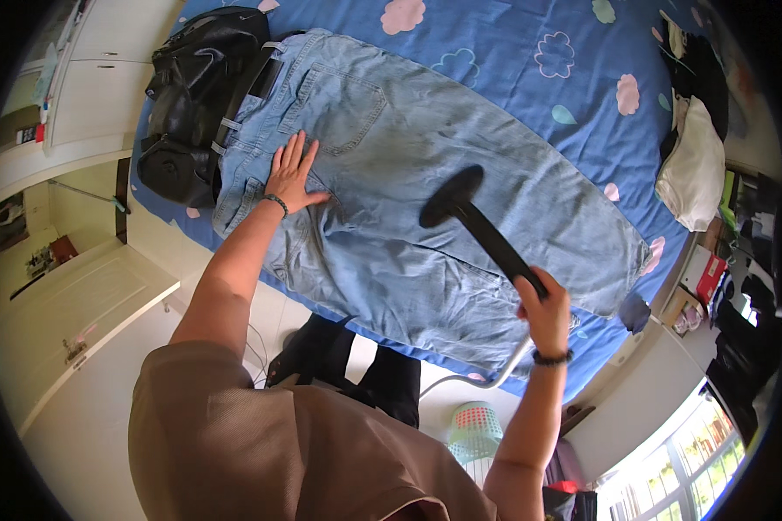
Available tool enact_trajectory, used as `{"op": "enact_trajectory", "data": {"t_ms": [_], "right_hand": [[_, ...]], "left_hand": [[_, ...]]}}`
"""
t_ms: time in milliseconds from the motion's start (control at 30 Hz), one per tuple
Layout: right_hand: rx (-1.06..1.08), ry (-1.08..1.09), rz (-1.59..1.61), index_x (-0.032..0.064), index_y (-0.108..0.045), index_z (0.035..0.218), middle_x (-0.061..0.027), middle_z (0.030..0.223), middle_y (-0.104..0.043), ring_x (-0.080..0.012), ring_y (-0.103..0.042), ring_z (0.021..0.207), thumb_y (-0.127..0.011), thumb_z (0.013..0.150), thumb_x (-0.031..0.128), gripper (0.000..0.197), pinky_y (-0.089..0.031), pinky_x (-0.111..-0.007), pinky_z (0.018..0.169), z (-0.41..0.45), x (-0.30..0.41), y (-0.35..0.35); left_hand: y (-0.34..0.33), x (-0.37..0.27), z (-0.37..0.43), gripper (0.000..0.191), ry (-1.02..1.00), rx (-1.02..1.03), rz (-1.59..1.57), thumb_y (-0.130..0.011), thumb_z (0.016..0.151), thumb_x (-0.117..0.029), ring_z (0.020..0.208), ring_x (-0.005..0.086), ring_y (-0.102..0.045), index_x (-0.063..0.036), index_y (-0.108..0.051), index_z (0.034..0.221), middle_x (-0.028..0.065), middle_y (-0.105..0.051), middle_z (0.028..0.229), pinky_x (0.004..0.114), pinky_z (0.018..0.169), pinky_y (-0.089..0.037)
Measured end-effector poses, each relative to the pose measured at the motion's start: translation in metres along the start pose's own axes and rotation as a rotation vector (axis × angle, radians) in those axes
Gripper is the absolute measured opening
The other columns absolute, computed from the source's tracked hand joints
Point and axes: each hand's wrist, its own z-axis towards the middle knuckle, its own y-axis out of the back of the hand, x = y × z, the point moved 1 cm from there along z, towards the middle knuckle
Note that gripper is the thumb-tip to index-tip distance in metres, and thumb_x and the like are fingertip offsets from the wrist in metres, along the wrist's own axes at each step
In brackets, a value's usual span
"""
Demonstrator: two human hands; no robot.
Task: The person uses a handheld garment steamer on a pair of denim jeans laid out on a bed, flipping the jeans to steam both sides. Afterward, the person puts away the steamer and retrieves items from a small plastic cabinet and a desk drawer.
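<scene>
Light blue denim jeans (423, 150) lie across a bed, with a black belt (242, 98) through the waistband loops. My left hand (291, 176) rests flat on them with its fingers spread, just below the back pocket (339, 107). My right hand (544, 309) grips the black handle of a handheld garment steamer (489, 238). Its wide oval head is over the middle of the jeans; whether it touches the cloth is unclear. A pale hose (513, 365) runs from near my right hand down past the bed's edge.
Blue cloud-patterned bedding (495, 39) lies beneath the jeans. A black leather bag (202, 84) is against the waistband. White cloth (694, 166) lies at the bed's right end. A green plastic basket (476, 426) stands on the floor beside the bed. An open cabinet door (98, 306) juts out at left.
</scene>
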Motion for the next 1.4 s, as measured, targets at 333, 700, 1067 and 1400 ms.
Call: {"op": "enact_trajectory", "data": {"t_ms": [333, 700, 1067, 1400], "right_hand": [[0.016, 0.273, -0.511, 0.0012, -0.068, 0.086, -0.0203, 0.072, -0.064, -0.0393, -0.061, 0.066, -0.069, 0.082, 0.034, 0.033, -0.049, -0.043, 0.062, 0.047, 0.105, -0.109], [-0.044, -0.036, -0.354, -0.0033, -0.069, 0.096, -0.0044, 0.059, -0.059, -0.0090, -0.053, 0.044, -0.072, 0.084, 0.022, 0.028, -0.042, -0.028, 0.043, -0.021, 0.099, -0.071], [-0.095, 0.109, -0.776, 0.0042, -0.069, 0.089, -0.0207, 0.080, -0.066, -0.0398, -0.064, 0.077, -0.069, 0.080, 0.036, 0.033, -0.050, -0.047, 0.067, -0.022, 0.060, -0.078], [0.031, -0.009, -0.348, 0.0054, -0.071, 0.091, -0.0143, 0.069, -0.066, -0.0275, -0.063, 0.063, -0.066, 0.086, 0.035, 0.031, -0.047, -0.040, 0.060, -0.036, 0.069, -0.079]], "left_hand": [[-0.005, 0.020, 0.011, 0.136, -0.006, 0.095, -0.129, -0.089, 0.047, -0.049, 0.147, 0.0316, -0.007, -0.0172, -0.010, 0.154, 0.0164, -0.003, 0.160, 0.049, 0.116, -0.012], [-0.007, 0.018, -0.019, 0.133, -0.147, -0.034, -0.190, -0.089, 0.049, -0.049, 0.147, 0.0327, -0.010, -0.0194, -0.013, 0.154, 0.0155, -0.006, 0.160, 0.052, 0.116, -0.012], [-0.022, 0.027, -0.030, 0.132, -0.114, 0.151, -0.127, -0.087, 0.051, -0.050, 0.147, 0.0328, -0.005, -0.0217, -0.011, 0.154, 0.0117, -0.002, 0.161, 0.052, 0.117, -0.007], [-0.025, 0.021, -0.031, 0.131, -0.102, 0.095, -0.019, -0.090, 0.046, -0.042, 0.146, 0.0368, -0.010, -0.0144, -0.018, 0.152, 0.0167, -0.009, 0.159, 0.056, 0.114, -0.014]]}}
